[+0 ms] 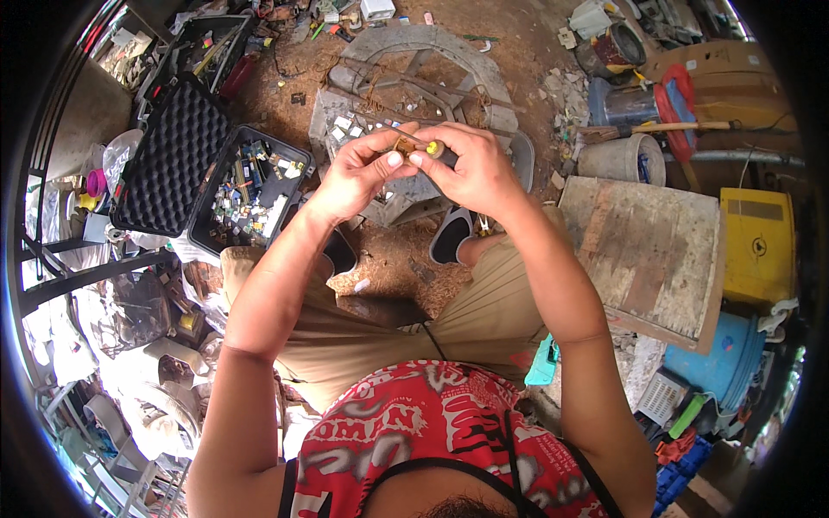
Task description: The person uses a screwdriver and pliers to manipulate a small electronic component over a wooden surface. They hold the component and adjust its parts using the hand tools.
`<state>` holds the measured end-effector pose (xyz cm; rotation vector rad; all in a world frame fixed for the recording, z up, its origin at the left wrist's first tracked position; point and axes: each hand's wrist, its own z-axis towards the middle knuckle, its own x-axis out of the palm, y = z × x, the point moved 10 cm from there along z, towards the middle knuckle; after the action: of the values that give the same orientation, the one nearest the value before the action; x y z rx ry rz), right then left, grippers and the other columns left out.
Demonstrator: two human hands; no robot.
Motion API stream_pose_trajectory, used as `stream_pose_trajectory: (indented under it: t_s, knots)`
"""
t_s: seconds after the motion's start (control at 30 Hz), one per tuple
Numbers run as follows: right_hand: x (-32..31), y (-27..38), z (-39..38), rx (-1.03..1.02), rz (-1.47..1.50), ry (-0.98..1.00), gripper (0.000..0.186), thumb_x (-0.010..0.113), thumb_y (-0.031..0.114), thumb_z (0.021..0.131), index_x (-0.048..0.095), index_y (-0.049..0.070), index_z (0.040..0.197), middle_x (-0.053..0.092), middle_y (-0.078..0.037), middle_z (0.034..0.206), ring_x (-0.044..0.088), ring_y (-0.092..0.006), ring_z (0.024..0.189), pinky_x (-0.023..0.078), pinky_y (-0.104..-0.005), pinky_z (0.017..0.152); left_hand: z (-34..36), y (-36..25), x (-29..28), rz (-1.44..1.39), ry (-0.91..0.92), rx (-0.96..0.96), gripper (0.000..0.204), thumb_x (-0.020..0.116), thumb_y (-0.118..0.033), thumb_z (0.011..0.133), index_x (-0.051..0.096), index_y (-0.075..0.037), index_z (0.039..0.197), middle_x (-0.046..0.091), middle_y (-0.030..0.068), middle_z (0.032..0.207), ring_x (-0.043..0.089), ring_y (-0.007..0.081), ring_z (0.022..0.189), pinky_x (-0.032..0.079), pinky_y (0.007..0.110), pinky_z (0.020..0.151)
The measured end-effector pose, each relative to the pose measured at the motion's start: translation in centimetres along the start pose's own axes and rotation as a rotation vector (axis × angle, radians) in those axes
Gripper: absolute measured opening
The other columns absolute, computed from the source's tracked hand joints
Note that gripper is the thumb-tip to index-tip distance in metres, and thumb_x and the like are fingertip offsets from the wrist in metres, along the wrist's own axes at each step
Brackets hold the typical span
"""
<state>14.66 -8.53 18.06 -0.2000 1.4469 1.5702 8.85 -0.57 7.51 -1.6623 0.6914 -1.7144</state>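
Both hands meet at the top middle. My left hand pinches a small brownish metal piece between thumb and fingers. My right hand is wrapped round a screwdriver-like tool with a dark and yellow handle, its thumb also against the small piece. The tool's thin shaft runs leftward over the piece toward my left fingers; where its tip rests is unclear. Beneath the hands lies a worn grey metal frame with scattered small light scraps on it.
At left, an open black case with foam lid holds circuit scraps. At right are a wooden board, a yellow container, a blue drum and a grey bucket. Another black case sits at upper left. Clutter lines both sides.
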Motion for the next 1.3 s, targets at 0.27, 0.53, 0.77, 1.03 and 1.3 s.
stream_pose_trajectory:
  t_s: [0.27,0.53,0.77,1.03,1.3]
  knots:
    - [1.0,-3.2,-0.3,0.289,-0.004,-0.008,0.015,0.067,0.01,0.086,0.064,0.0,0.097,0.07,-0.012,0.085,0.068,-0.0218,0.074,0.052,-0.0308,0.067,0.1,-0.1,-0.1,0.017,-0.084,-0.02,0.046,0.054,0.0,0.095,0.044,0.0,0.14,0.061,0.0127,0.125,0.063,0.0206,0.108,0.055,0.032,0.093]
    - [5.1,-8.3,-2.3,0.558,0.827,-0.048,0.013,0.062,0.011,0.09,0.063,0.0,0.097,0.065,-0.005,0.071,0.061,-0.0062,0.067,0.049,-0.0244,0.06,0.1,0.0,-1.6,0.193,-0.168,-0.177,0.047,0.055,-0.001,0.095,0.044,-0.001,0.141,0.067,0.0102,0.114,0.067,0.0176,0.097,0.057,0.027,0.085]
    - [3.6,-6.7,-0.5,0.338,-0.042,0.032,0.015,0.061,0.01,0.092,0.063,-0.001,0.101,0.067,-0.004,0.081,0.064,-0.0095,0.07,0.051,-0.0253,0.063,0.2,0.1,-3.0,0.349,-0.189,-0.179,0.043,0.06,-0.007,0.095,0.049,0.003,0.135,0.067,0.0123,0.114,0.067,0.017,0.096,0.056,0.028,0.084]
    - [4.9,-8.7,-0.6,0.418,0.148,0.046,0.012,0.061,0.007,0.092,0.063,-0.001,0.1,0.066,-0.003,0.08,0.064,-0.0102,0.069,0.05,-0.0257,0.061,0.2,0.3,-5.3,0.592,-0.358,-0.154,0.027,0.063,-0.015,0.094,0.066,0.003,0.115,0.071,0.0059,0.097,0.064,0.0113,0.084,0.054,0.027,0.078]
    - [8.2,-10.1,-3.2,0.728,1.056,-0.03,0.012,0.062,0.015,0.094,0.061,0.004,0.098,0.063,-0.003,0.081,0.06,-0.0116,0.068,0.043,-0.0221,0.056,1.0,-1.1,-4.4,0.638,-0.304,-0.07,0.02,0.063,-0.015,0.094,0.069,0.002,0.104,0.072,0.0067,0.086,0.065,0.0095,0.078,0.054,0.027,0.073]
